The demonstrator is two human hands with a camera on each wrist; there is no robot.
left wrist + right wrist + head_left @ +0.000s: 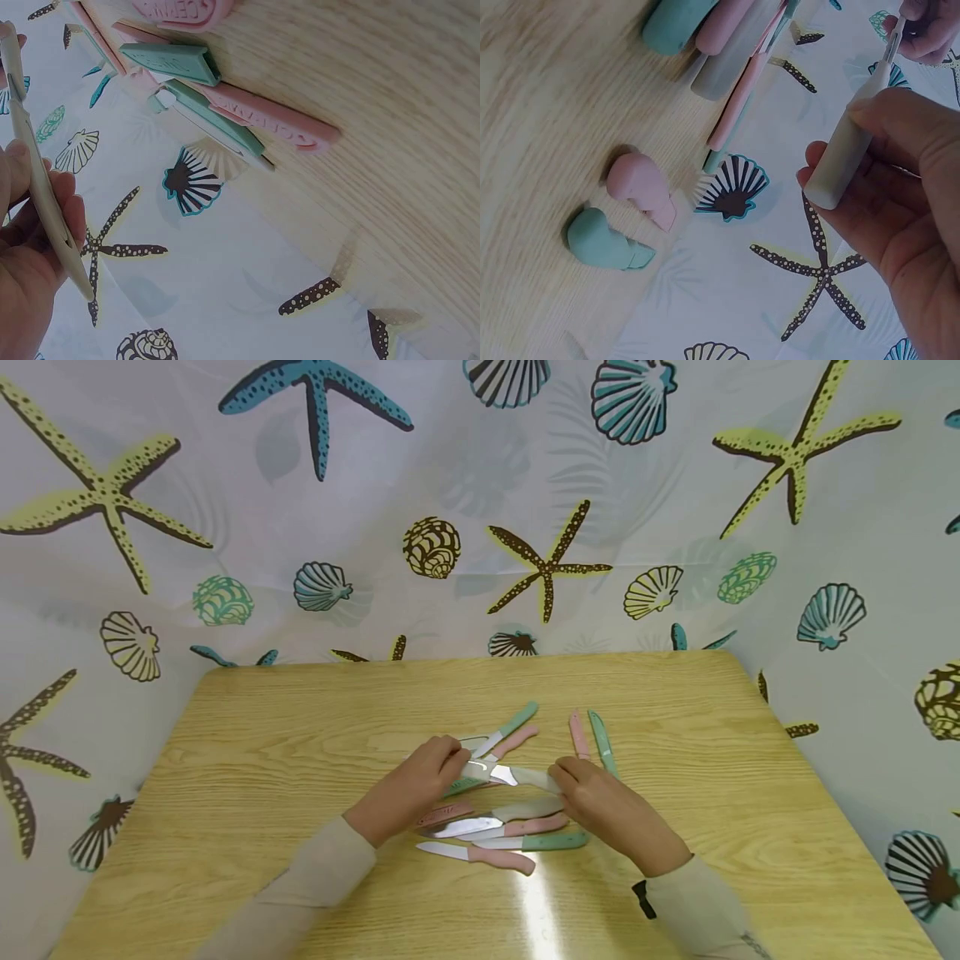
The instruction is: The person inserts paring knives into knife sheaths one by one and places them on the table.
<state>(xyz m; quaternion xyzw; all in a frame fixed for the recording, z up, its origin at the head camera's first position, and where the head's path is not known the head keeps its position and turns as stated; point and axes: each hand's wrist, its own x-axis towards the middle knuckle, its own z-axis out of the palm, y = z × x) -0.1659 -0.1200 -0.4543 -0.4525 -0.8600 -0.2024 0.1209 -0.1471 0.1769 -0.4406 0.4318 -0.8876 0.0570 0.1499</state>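
Above the middle of the table, a knife with a cream-white handle (534, 779) is held level between my two hands. My right hand (603, 810) grips the handle, seen closely in the right wrist view as a smooth handle (844, 161). My left hand (414, 785) holds a cream blade sheath (46, 195) between thumb and fingers. Part of the shiny blade (504, 774) shows between sheath and handle; whether its tip is inside the sheath is hard to tell. Below lie a pink-handled knife (501, 858), a green-handled knife (555, 841) and another white-handled knife (528, 810).
A green-handled knife (517, 718) and a pink handle (517, 741) lie beyond my hands. Green and pink sheaths (270, 120) lie left of centre. Slim pink (578, 733) and green (602, 739) pieces lie at the right. A patterned cloth (420, 468) surrounds the wooden table (300, 718).
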